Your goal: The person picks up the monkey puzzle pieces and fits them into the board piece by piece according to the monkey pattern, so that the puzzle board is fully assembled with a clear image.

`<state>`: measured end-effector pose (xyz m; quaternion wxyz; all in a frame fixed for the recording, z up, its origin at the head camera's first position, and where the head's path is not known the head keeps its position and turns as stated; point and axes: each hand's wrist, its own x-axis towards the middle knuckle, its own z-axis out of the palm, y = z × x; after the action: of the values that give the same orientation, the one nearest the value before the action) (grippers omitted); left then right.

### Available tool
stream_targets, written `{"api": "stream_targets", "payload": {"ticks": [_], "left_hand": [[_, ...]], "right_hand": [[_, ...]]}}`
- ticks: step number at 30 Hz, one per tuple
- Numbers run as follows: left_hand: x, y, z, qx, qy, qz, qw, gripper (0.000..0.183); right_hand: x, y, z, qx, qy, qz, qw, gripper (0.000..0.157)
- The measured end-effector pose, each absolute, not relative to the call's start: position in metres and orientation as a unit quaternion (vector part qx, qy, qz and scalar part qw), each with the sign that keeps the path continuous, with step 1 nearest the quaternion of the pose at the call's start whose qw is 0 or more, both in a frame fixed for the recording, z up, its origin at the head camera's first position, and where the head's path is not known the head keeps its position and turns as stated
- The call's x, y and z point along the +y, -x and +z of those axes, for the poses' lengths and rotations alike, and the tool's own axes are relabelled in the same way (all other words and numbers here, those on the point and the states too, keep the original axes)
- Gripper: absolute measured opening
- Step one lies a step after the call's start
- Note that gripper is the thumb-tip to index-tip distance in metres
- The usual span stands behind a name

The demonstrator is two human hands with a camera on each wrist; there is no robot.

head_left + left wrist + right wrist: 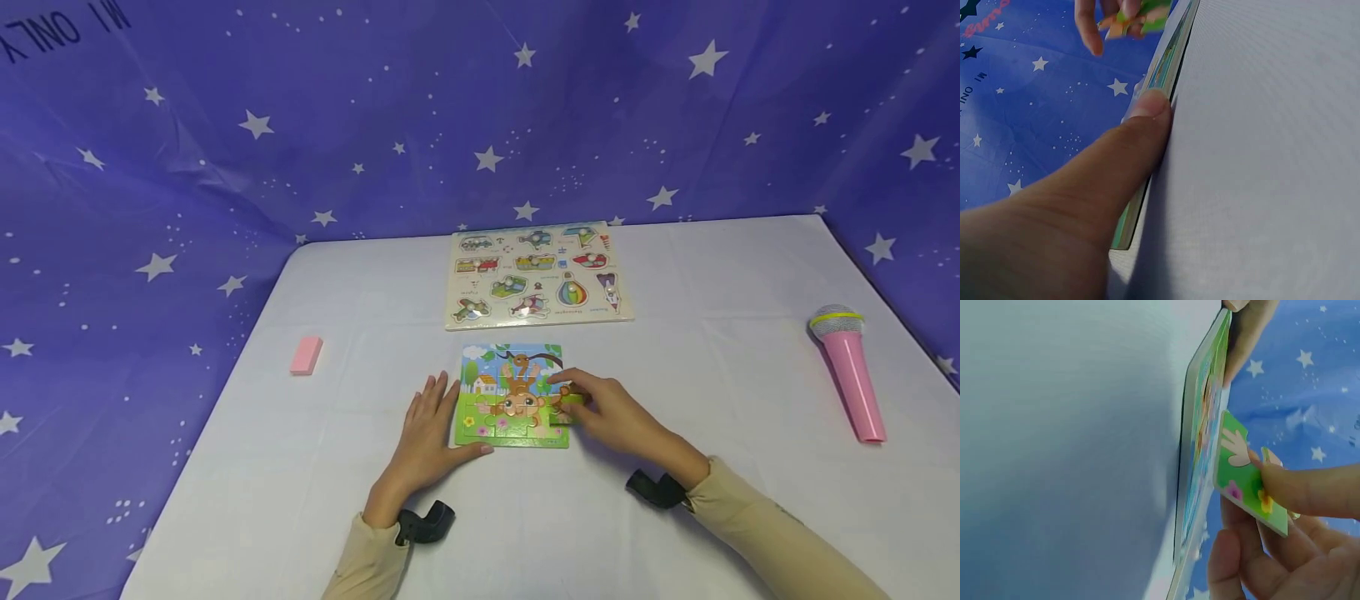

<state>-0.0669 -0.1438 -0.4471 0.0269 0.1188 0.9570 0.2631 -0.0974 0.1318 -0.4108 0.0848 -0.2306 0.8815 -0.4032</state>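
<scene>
A small jigsaw puzzle (pixel 517 442) with a monkey picture lies flat in the middle of the table. My left hand (pixel 423 446) rests beside it, fingers extended along the left edge and thumb at the front edge. In the left wrist view that thumb (pixel 1147 115) presses against the puzzle's side. Over the right part of the puzzle, my right hand (pixel 618 414) pinches a puzzle piece (pixel 1244 472) between thumb and fingers. The piece is green with a pale hand and flowers printed on it, and it is held tilted above the board in the right wrist view.
Behind the puzzle lies a wooden peg board (pixel 540 279) with vehicle shapes. A pink block (pixel 306 356) sits to the left, and a pink toy microphone (pixel 851 375) lies at the far right. A purple starry cloth (pixel 420 108) hangs behind the white table.
</scene>
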Motion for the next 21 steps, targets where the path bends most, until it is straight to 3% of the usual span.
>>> {"api": "stream_targets", "payload": {"ticks": [7, 16, 21], "left_hand": [[-0.144, 0.067, -0.446, 0.957, -0.116, 0.265, 0.03, 0.1], [-0.143, 0.067, -0.446, 0.958, -0.118, 0.259, 0.027, 0.1], [-0.143, 0.066, -0.446, 0.959, -0.118, 0.258, 0.027, 0.1]], "right_hand": [[0.109, 0.11, -0.413, 0.87, 0.225, -0.424, 0.116, 0.027], [0.104, 0.113, -0.412, 0.891, 0.208, -0.376, 0.144, 0.031], [0.105, 0.11, -0.412, 0.908, 0.221, -0.331, 0.132, 0.032]]}}
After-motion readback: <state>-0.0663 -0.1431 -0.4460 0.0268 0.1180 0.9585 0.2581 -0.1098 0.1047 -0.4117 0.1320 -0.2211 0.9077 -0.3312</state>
